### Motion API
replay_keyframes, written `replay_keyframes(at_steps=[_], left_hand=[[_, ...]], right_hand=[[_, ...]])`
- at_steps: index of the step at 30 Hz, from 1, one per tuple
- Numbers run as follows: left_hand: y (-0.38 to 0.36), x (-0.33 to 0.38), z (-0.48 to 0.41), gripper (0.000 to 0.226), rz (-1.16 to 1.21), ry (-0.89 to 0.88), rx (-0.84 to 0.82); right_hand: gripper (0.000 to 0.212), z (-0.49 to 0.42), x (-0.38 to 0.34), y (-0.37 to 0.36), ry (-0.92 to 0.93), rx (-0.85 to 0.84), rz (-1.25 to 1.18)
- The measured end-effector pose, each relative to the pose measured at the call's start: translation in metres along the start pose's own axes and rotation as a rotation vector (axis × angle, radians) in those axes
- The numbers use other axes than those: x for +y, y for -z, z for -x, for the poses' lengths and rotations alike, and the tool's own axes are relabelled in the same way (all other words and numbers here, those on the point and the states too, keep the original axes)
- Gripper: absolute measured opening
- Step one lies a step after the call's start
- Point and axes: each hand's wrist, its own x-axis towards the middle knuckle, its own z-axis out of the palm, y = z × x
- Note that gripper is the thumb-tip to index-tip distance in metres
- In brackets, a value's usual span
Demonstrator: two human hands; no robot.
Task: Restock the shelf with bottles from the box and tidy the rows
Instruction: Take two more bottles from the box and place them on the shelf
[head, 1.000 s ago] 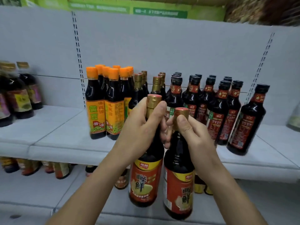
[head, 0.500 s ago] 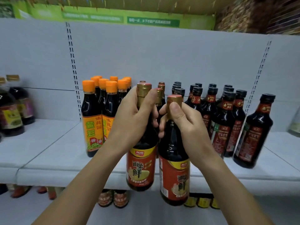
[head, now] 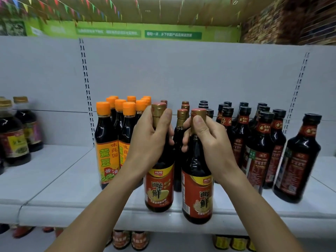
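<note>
- The orange-capped soy sauce bottles (head: pixel 107 142) stand just beside my left wrist. A swing that way could knock the front one over.
- My left hand (head: pixel 151 140) is wrapped round the gold neck of the left red-label bottle (head: pixel 158 188). Its base is at the front edge of the shelf (head: pixel 60 179), and I cannot tell whether it rests there. Released too soon, it could tip off.
- The gold-capped row (head: pixel 181 122) shows between my hands. A hard push inward could topple it backward.
- My right hand (head: pixel 209 140) grips the neck of the right red-label bottle (head: pixel 197 197). It hangs lower, with its base in front of the shelf's front lip, so it could strike that edge unless I raise it.
- The black-capped bottles (head: pixel 258 151) stand close to my right forearm and could be nudged.
</note>
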Motion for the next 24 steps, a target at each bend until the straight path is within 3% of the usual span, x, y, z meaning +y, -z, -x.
replay_keyframes(at_steps=[24], left_hand=[[-0.019, -0.048, -0.008, 0.029, 0.043, 0.068, 0.016]], right_hand=[[0.04, -0.019, 0.034, 0.006, 0.005, 0.12, 0.003]])
